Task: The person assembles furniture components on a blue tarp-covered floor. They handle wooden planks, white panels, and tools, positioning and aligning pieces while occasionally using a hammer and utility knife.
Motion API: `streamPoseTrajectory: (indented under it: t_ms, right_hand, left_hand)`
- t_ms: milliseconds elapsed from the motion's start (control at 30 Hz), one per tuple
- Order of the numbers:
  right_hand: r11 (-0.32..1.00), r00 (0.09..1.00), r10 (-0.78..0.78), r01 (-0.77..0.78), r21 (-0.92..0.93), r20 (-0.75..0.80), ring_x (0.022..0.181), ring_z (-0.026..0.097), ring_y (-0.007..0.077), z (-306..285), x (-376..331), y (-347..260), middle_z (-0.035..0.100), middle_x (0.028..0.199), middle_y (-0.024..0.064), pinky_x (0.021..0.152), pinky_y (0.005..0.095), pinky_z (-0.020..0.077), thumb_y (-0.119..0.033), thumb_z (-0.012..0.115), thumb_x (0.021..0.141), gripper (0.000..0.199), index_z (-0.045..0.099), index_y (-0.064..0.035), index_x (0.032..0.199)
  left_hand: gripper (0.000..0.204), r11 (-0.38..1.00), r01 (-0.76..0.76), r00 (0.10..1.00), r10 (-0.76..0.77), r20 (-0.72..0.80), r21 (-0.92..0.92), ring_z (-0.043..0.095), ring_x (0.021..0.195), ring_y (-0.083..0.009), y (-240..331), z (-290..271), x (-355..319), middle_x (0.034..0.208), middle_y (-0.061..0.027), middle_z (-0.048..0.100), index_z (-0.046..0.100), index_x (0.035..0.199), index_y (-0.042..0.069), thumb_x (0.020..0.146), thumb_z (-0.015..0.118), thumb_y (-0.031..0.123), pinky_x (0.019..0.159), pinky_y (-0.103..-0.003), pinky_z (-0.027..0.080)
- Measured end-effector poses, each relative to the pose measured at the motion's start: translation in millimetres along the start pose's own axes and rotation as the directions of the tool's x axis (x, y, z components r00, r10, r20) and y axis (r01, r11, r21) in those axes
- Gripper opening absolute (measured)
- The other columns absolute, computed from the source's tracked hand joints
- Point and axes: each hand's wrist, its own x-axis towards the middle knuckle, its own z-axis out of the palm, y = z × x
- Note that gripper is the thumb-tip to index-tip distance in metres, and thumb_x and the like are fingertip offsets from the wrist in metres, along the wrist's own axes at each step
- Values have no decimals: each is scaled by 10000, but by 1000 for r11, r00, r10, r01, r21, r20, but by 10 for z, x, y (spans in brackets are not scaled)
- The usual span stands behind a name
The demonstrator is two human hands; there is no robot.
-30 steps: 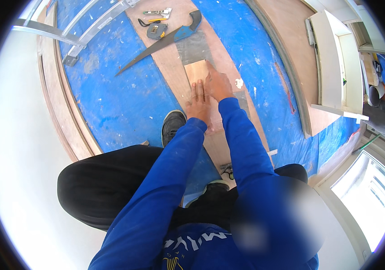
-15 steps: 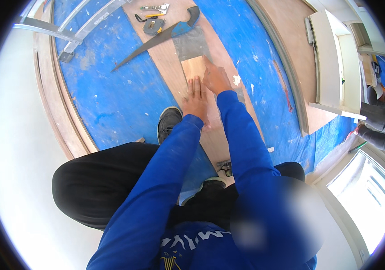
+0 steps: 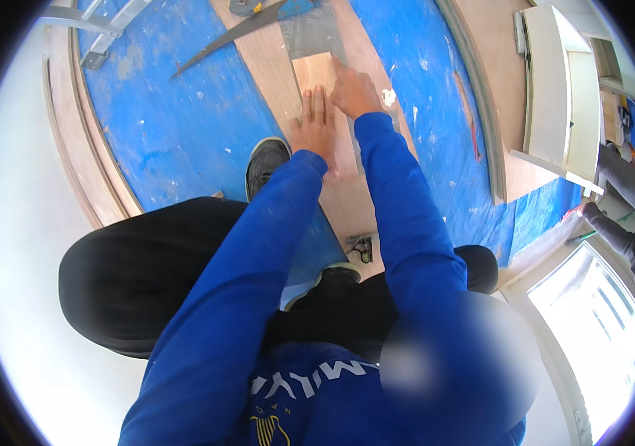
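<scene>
A small pale block of wood (image 3: 311, 71) lies on a long wooden board (image 3: 348, 204), over a grey smeared patch (image 3: 308, 36). My left hand (image 3: 314, 128) rests flat on the near part of the block, its fingers stretched out. At the block's right edge is my right hand (image 3: 357, 94), fingers curled and index finger reaching along the far right corner. Whatever that hand grips is hidden. Beyond the block, a handsaw (image 3: 237, 33) with a blue handle lies across the board. A tape measure (image 3: 244, 7) shows partly at the top rim.
Blue sheeting (image 3: 183, 126) covers the floor. A metal ladder foot (image 3: 98, 53) stands far left. My shoe (image 3: 265, 167) is beside the board. A small dark metal tool (image 3: 363, 248) lies near my knees. White cabinet parts (image 3: 571, 104) and another person's legs (image 3: 626, 182) are right.
My view has shifted, so the board, saw and hands sit higher in the picture. The tool beyond the tape measure has left view. Both hands stay at the block with little visible movement.
</scene>
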Motion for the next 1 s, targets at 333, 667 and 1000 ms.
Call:
streamPoseTrajectory:
  t_ms: [333,667,1000]
  right_hand:
    - [999,999,30,-31,38,26,1044,672,490,-60,-462,6,694,1104,311,930,528,537,-128,486,952,520,551,-102,1467]
    - [998,994,60,-57,-33,90,1070,670,467,-6,-933,111,704,1141,265,955,534,533,-51,597,847,637,531,-131,1476]
    - [998,994,66,-66,-5,89,1008,676,481,69,-1367,220,704,1040,287,921,540,531,-22,564,815,663,537,-112,1471]
  left_hand:
    - [1696,1000,4,999,-3,-36,3,34,1606,-342,-24,71,8,1742,-138,-5,46,1656,72,333,1030,468,1116,-562,431]
    - [1544,999,32,993,-34,-115,-21,75,1605,-288,-9,205,28,1748,-63,29,105,1656,128,451,1030,401,1118,-615,419]
    - [1373,997,52,980,-63,-191,-62,80,1606,-264,-30,360,83,1750,-18,38,126,1659,153,597,989,270,1112,-668,395]
